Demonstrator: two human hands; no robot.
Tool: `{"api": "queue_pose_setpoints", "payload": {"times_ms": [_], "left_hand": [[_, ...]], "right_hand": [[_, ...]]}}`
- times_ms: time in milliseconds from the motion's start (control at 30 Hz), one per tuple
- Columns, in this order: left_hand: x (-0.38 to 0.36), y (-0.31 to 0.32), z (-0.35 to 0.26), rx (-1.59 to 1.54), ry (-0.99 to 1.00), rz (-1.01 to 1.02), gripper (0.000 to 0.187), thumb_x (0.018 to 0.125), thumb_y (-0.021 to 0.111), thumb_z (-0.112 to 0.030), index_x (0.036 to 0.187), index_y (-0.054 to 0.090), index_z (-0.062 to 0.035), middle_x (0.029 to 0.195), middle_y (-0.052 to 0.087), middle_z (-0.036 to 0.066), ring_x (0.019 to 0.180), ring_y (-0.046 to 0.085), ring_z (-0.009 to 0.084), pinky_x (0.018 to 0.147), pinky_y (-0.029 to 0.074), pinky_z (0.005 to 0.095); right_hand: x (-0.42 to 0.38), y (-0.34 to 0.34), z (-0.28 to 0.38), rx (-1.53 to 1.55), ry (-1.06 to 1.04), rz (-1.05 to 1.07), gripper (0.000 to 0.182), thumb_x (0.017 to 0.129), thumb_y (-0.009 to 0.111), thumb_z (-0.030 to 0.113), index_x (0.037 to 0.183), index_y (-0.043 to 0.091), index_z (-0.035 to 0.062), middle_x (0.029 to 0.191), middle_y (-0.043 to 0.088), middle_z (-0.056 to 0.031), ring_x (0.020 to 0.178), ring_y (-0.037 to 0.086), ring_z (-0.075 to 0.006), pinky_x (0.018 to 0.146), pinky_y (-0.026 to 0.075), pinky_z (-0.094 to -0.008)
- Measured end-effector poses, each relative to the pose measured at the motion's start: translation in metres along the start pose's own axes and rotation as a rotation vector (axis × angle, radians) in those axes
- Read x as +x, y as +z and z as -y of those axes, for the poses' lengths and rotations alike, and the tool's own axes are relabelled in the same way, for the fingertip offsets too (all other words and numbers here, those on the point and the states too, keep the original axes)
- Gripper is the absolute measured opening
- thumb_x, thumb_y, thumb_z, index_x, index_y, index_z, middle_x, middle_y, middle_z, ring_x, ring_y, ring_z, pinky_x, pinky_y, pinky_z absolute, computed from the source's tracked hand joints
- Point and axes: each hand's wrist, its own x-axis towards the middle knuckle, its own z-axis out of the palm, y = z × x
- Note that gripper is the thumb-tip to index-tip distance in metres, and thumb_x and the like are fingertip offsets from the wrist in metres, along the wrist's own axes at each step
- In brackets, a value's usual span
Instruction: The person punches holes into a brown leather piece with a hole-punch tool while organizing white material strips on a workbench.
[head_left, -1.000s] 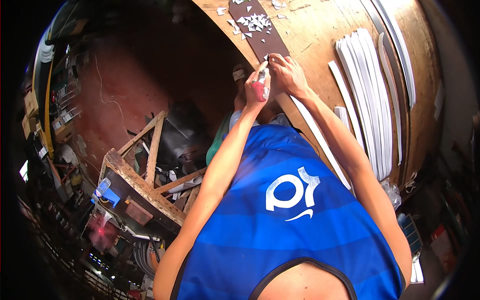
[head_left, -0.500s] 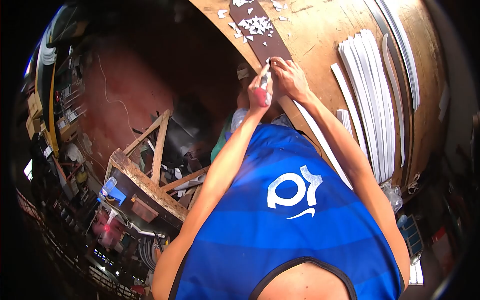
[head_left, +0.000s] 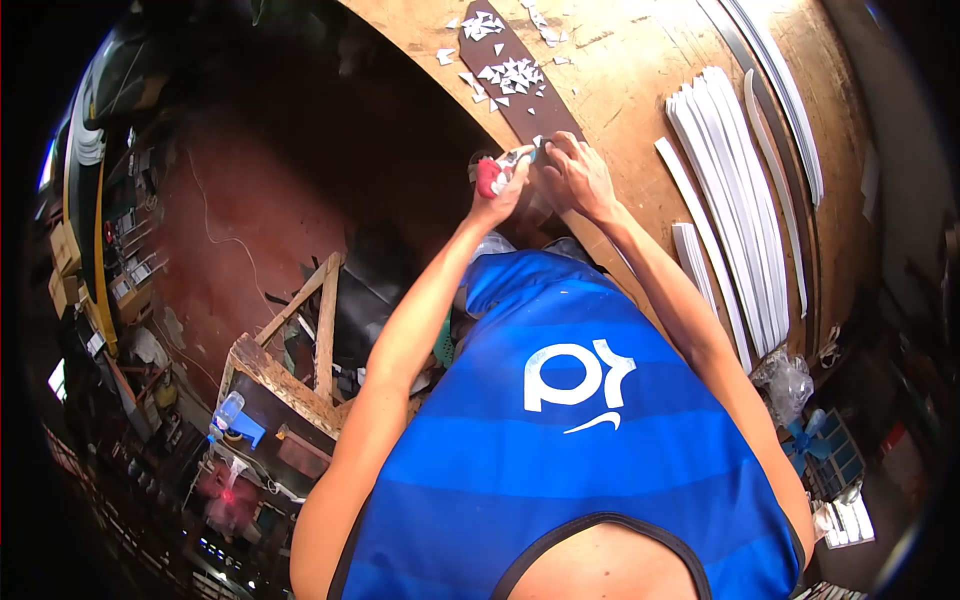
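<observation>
My left hand is closed around a small tool with a red-and-white body, whose kind I cannot make out. My right hand has its fingers bent and pinched close to my left fingertips. A small pale piece shows between the two hands, over the near end of a dark brown board. What the right fingers hold is hidden. Small white triangular scraps lie in piles farther up the board.
Long white strips lie bundled on the wooden table, right of my hands. Darker and white strips curve along its far right. A wooden frame stands below left, near a blue fan-like object opposite and clear plastic.
My left hand has shifted left and turned, moving the red-and-white tool leftward. The white strip seen under my right forearm no longer shows. The view has shifted slightly.
</observation>
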Motion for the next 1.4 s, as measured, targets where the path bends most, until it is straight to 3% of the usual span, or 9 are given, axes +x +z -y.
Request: {"api": "queue_pose_setpoints", "payload": {"times_ms": [367, 500, 567, 767, 967, 1033, 1100, 1267, 1400], "left_hand": [[0.111, -0.057, -0.052, 0.161, 0.229, 0.271, 0.024, 0.098, 0.067, -0.015, 0.117, 0.073, -0.0028, 0.077, 0.064, -0.004, 0.071, 0.057, 0.0047, 0.064, 0.044, 0.0231], [0.113, -0.040, -0.083, 0.480, 0.717, 0.424, 0.027, 0.085, 0.070, -0.006, 0.112, 0.070, -0.0021, 0.098, 0.072, 0.016, 0.089, 0.069, 0.0307, 0.080, 0.054, 0.0382], [0.107, -0.025, -0.084, 0.608, 0.675, 0.600, 0.031, 0.081, 0.068, -0.005, 0.113, 0.068, -0.0046, 0.099, 0.072, 0.015, 0.090, 0.068, 0.0329, 0.080, 0.053, 0.0410], [0.107, -0.008, -0.028, 0.975, 0.894, 0.805, 0.034, 0.080, 0.063, -0.004, 0.113, 0.062, -0.0100, 0.102, 0.054, 0.013, 0.088, 0.059, 0.0341, 0.077, 0.045, 0.0455], [0.116, -0.002, -0.042, 1.115, 0.707, 0.988, 0.027, 0.077, 0.067, -0.001, 0.102, 0.059, -0.0057, 0.098, 0.059, 0.017, 0.091, 0.059, 0.0424, 0.075, 0.045, 0.0475], [0.111, 0.017, -0.075, 1.121, 0.209, 1.046, 0.021, 0.078, 0.075, -0.008, 0.094, 0.062, -0.0037, 0.086, 0.064, 0.016, 0.084, 0.064, 0.0363, 0.073, 0.047, 0.0424], [0.104, 0.028, -0.125, 0.961, 0.062, 1.194, 0.025, 0.076, 0.081, -0.018, 0.092, 0.066, -0.0047, 0.078, 0.064, 0.010, 0.076, 0.057, 0.0159, 0.073, 0.047, 0.0337], [0.102, 0.035, -0.205, 0.904, -0.060, 1.098, 0.024, 0.077, 0.077, -0.009, 0.098, 0.068, -0.0033, 0.085, 0.061, -0.003, 0.082, 0.056, 0.0083, 0.078, 0.047, 0.0270], [0.115, 0.043, -0.236, 0.906, -0.075, 1.016, 0.028, 0.076, 0.080, -0.001, 0.101, 0.068, -0.0047, 0.082, 0.057, -0.006, 0.076, 0.052, 0.0056, 0.071, 0.047, 0.0256]], "right_hand": [[-0.002, 0.006, 0.018, 0.173, 0.445, -0.202, 0.050, 0.076, 0.065, 0.007, 0.126, 0.061, 0.0113, 0.108, 0.060, -0.0148, 0.101, 0.062, -0.0360, 0.088, 0.051, -0.0447], [-0.029, -0.027, 0.026, 0.206, 0.729, -0.336, 0.053, 0.079, 0.064, 0.007, 0.131, 0.060, 0.0138, 0.105, 0.060, -0.0128, 0.097, 0.065, -0.0294, 0.086, 0.054, -0.0392], [-0.063, -0.021, 0.016, 0.154, 0.760, -0.421, 0.045, 0.081, 0.062, 0.005, 0.126, 0.061, 0.0101, 0.103, 0.062, -0.0099, 0.091, 0.065, -0.0233, 0.082, 0.054, -0.0355], [-0.164, 0.017, 0.028, 1.118, 1.282, -0.984, 0.032, 0.083, 0.059, 0.006, 0.114, 0.054, 0.0022, 0.091, 0.062, -0.0066, 0.065, 0.052, -0.0101, 0.053, 0.042, -0.0244], [-0.194, 0.022, 0.060, 1.505, 1.447, -0.704, 0.027, 0.096, 0.064, 0.026, 0.104, 0.063, 0.0012, 0.088, 0.070, -0.0098, 0.058, 0.047, -0.0042, 0.046, 0.036, -0.0195], [-0.200, 0.026, 0.059, 1.687, 1.368, -0.704, 0.035, 0.099, 0.063, 0.032, 0.111, 0.061, -0.0011, 0.098, 0.073, -0.0135, 0.059, 0.048, -0.0036, 0.046, 0.036, -0.0174], [-0.204, 0.022, 0.054, 1.802, 1.382, -0.815, 0.042, 0.100, 0.063, 0.038, 0.119, 0.060, 0.0009, 0.107, 0.072, -0.0117, 0.064, 0.052, -0.0044, 0.049, 0.039, -0.0172], [-0.247, 0.025, 0.031, 1.943, 1.093, -1.353, 0.029, 0.097, 0.067, 0.036, 0.109, 0.062, 0.0101, 0.109, 0.071, -0.0011, 0.072, 0.054, -0.0036, 0.050, 0.038, -0.0192], [-0.283, 0.004, 0.022, 1.199, 1.722, -1.315, 0.031, 0.092, 0.071, 0.034, 0.100, 0.063, 0.0054, 0.088, 0.072, -0.0045, 0.068, 0.059, -0.0091, 0.056, 0.046, -0.0251]]}}
